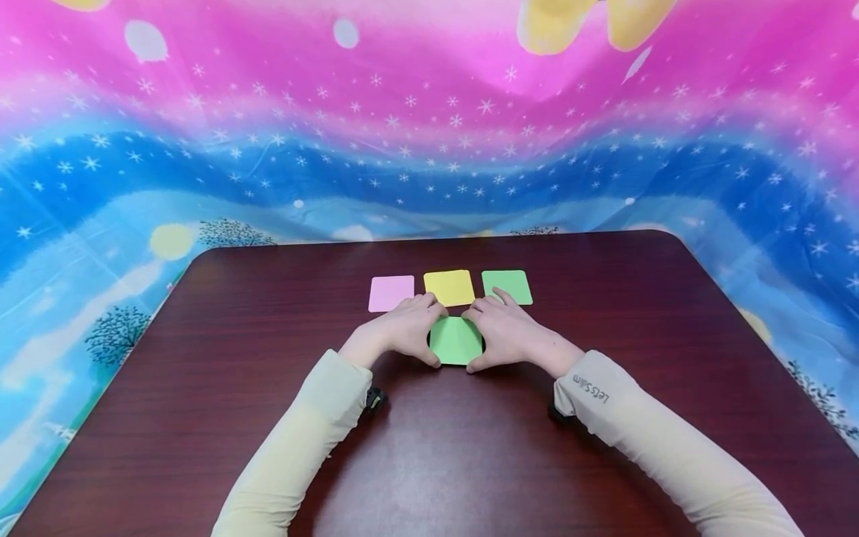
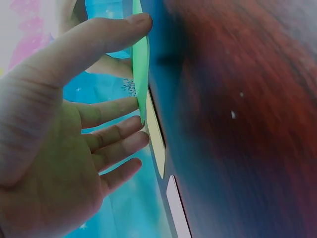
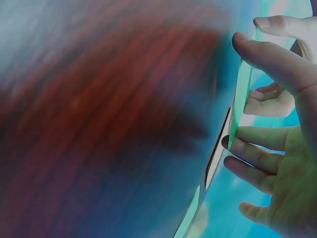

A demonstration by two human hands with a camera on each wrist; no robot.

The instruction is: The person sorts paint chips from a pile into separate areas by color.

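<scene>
Both hands hold a green square card by its two sides, just above the tabletop. My left hand has its thumb at the near left corner and its fingertips at the far left one. On the opposite side, my right hand grips likewise, thumb at the near right corner. From the left wrist, the green card is seen nearly edge-on and slightly bent. Behind it lie a pink card, a yellow card and another green card, which the right fingers partly cover.
The dark reddish-brown wooden table has rounded far corners. A pink and blue patterned cloth hangs behind it and along both sides. A small black device sits under the left cuff.
</scene>
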